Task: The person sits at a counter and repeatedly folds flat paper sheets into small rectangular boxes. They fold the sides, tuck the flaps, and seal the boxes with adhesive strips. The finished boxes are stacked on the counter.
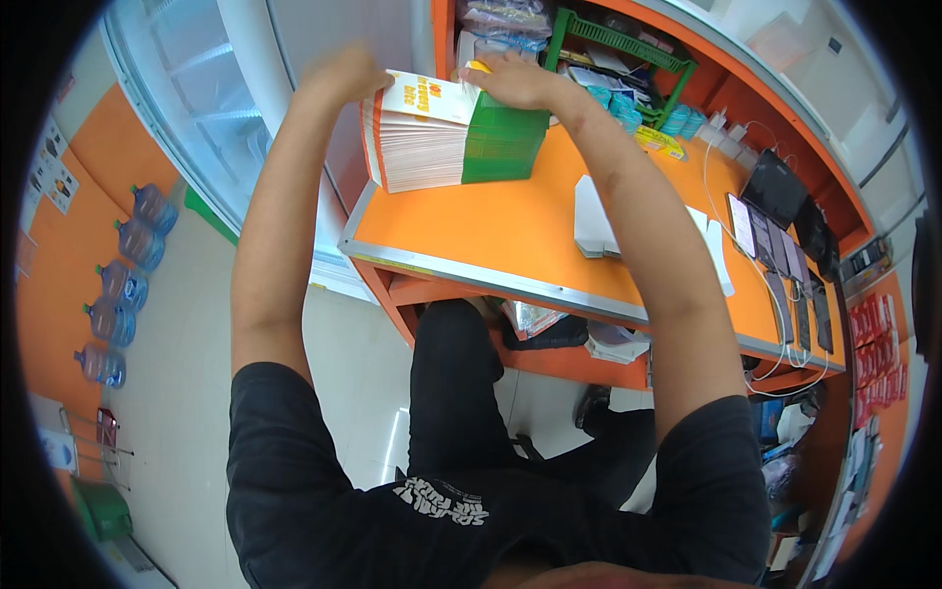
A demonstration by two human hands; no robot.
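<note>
Black-shirted person leaning over orange counter (pixel 510 231); left hand (pixel 343 77), right hand (pixel 515 80) grasping leaflet stack (pixel 446 133) at 12 o'clock. Risk: uneven squeeze fanning sheets off edge.

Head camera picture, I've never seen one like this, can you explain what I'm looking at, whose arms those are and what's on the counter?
This is one picture from a wide fisheye camera worn on a person's head, looking down, so straight edges bend near the rim. No machine is involved: the two bare arms coming up from the bottom belong to the wearer, who has a black shirt and dark trousers.

The left hand grips the left end of a thick stack of white and orange leaflets. The right hand rests on top of its right end, where green sheets sit. The stack stands on an orange counter.

Further right on the counter lie white boxes, a row of dark phones on cables and a green basket. On the floor at left stand blue water bottles.
</note>
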